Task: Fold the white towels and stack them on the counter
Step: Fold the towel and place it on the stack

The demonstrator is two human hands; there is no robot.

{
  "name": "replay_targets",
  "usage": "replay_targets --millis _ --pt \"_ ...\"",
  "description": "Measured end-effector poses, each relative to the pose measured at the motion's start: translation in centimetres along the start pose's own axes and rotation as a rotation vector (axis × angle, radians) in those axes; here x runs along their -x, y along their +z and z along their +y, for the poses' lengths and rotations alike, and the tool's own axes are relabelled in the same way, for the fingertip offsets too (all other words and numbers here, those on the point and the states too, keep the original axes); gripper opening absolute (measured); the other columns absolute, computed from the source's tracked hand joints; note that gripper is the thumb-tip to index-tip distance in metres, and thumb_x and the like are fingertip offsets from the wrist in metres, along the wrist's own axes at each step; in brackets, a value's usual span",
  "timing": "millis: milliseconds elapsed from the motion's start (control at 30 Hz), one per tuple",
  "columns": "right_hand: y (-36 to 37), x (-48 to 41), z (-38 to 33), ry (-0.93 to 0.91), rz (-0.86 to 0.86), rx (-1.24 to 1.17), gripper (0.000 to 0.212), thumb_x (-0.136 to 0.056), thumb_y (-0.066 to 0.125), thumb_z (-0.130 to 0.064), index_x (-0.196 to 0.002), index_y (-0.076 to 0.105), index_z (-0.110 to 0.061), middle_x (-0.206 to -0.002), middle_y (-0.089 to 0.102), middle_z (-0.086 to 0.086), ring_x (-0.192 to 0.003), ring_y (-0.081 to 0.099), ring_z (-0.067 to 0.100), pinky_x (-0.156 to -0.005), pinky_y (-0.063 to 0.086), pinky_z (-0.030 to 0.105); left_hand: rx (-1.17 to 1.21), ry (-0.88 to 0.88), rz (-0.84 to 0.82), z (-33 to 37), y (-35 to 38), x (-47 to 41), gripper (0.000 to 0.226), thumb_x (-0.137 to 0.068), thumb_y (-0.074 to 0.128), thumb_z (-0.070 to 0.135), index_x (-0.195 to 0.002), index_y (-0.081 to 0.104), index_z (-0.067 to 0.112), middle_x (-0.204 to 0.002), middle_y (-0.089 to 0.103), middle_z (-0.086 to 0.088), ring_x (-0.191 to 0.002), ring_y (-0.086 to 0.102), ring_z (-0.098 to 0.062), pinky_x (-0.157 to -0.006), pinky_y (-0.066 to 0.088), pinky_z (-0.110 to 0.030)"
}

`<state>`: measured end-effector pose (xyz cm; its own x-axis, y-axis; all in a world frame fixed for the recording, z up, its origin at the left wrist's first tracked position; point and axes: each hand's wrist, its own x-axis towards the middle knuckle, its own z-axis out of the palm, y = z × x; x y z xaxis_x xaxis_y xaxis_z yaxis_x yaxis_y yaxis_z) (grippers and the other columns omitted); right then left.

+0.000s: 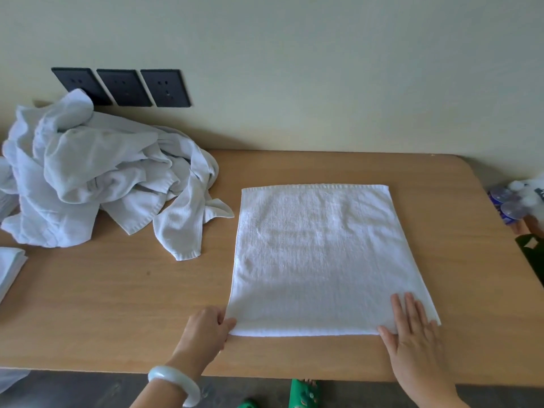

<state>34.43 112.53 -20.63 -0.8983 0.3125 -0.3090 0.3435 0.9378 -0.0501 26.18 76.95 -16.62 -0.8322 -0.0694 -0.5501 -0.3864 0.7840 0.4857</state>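
Head view: the towel point(321, 260) looks soft and limp; left hand point(206, 328) pinches its near corner, right hand point(412, 328) presses flat, gripping nothing.

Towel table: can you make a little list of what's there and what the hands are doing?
flat towel: spread on the counter, right of middle
left hand: pinching the towel's near left corner
right hand: flat, open, pressing the near right corner
unfolded pile: crumpled, back left
folded stack: at left edge, mostly cut off
wall sockets: three, black
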Motion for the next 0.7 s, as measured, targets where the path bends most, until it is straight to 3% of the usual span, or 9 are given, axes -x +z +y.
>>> replay_targets --millis 67,133,233,333,400,467,600,633,700 --pt "-2.2 -0.7 -1.6 0.027 0.067 0.034 0.075 -0.093 -0.003 -0.060 -0.155 0.006 -0.018 -0.162 0.005 0.006 -0.149 0.010 0.019 -0.120 0.012 0.045 -0.188 0.047 0.155 1.3 0.3 -0.4 0.028 -0.092 0.062 0.035 -0.100 0.053 0.010 -0.097 0.057 -0.003 -0.097 0.058 -0.020 -0.081 0.044 -0.029" --pt "-3.8 -2.5 -4.2 -0.095 0.263 -0.027 0.069 -0.099 0.011 -0.051 -0.144 0.042 -0.008 -0.152 0.038 0.012 -0.142 0.034 0.025 -0.115 0.022 0.049 -0.398 0.225 0.383 3.3 1.6 -1.2 0.041 -0.089 0.064 0.038 -0.116 0.052 0.009 -0.115 0.051 -0.006 -0.111 0.054 -0.025 -0.092 0.046 -0.031" --pt "-4.0 -6.4 -9.5 -0.385 0.289 -0.093 0.059 -0.100 0.023 -0.043 -0.147 0.038 -0.010 -0.155 0.030 0.011 -0.146 0.024 0.027 -0.115 0.016 0.046 -0.443 0.572 0.450 7.4 5.5 -3.6 0.055 -0.091 0.051 0.038 -0.133 0.054 0.002 -0.143 0.049 -0.017 -0.135 0.046 -0.034 -0.108 0.037 -0.041" --pt "-2.2 -9.9 -11.7 -0.572 0.214 -0.039 0.059 -0.102 0.016 -0.046 -0.151 0.030 -0.015 -0.161 0.015 0.005 -0.148 0.015 0.024 -0.115 0.014 0.045 -0.486 0.654 0.316 9.4 7.9 -6.2 0.060 -0.097 0.032 0.042 -0.147 0.040 0.011 -0.158 0.029 -0.014 -0.145 0.030 -0.030 -0.111 0.022 -0.046" --pt "-1.4 -12.0 -9.4 -0.529 0.220 -0.011 0.062 -0.102 0.014 -0.049 -0.152 0.026 -0.015 -0.161 0.013 0.003 -0.149 0.011 0.020 -0.117 0.012 0.043 -0.540 0.682 0.302 8.0 7.7 -7.8 0.061 -0.099 0.031 0.049 -0.154 0.026 0.023 -0.162 0.018 -0.006 -0.149 0.021 -0.025 -0.114 0.017 -0.048" --pt "-1.2 -14.2 -5.5 -0.336 0.277 -0.024 0.066 -0.099 0.007 -0.051 -0.154 0.016 -0.013 -0.162 0.009 0.003 -0.150 0.002 0.016 -0.120 0.005 0.039 -0.561 0.590 0.366 5.5 6.4 -9.5 0.064 -0.099 0.023 0.055 -0.157 0.012 0.029 -0.164 0.011 -0.002 -0.151 0.011 -0.022 -0.117 0.012 -0.047" --pt "-3.4 -17.0 -2.2 0.114 0.275 -0.107 0.071 -0.099 0.011 -0.049 -0.152 0.011 -0.001 -0.160 0.013 0.016 -0.148 0.012 0.029 -0.120 0.007 0.046 -0.439 0.292 0.551 4.5 3.6 -11.1 0.072 -0.099 0.010 0.055 -0.153 0.019 0.008 -0.159 0.022 -0.016 -0.148 0.018 -0.029 -0.117 0.009 -0.043" --pt "-4.1 -17.4 -3.3 0.125 0.324 -0.102 0.069 -0.100 0.016 -0.045 -0.149 0.018 0.004 -0.157 0.021 0.022 -0.146 0.018 0.034 -0.118 0.011 0.049 -0.425 0.309 0.574 5.8 3.5 -11.3 0.072 -0.100 0.014 0.051 -0.151 0.023 0.002 -0.158 0.020 -0.018 -0.148 0.016 -0.030 -0.118 0.009 -0.043" --pt "-4.9 -17.9 -7.3 -0.085 0.484 -0.133 0.064 -0.099 0.025 -0.038 -0.142 0.036 0.009 -0.149 0.034 0.026 -0.141 0.029 0.037 -0.117 0.013 0.049 -0.413 0.470 0.566 9.4 4.2 -12.0 0.064 -0.101 0.025 0.040 -0.151 0.024 0.000 -0.160 0.016 -0.018 -0.150 0.011 -0.030 -0.118 0.010 -0.044"
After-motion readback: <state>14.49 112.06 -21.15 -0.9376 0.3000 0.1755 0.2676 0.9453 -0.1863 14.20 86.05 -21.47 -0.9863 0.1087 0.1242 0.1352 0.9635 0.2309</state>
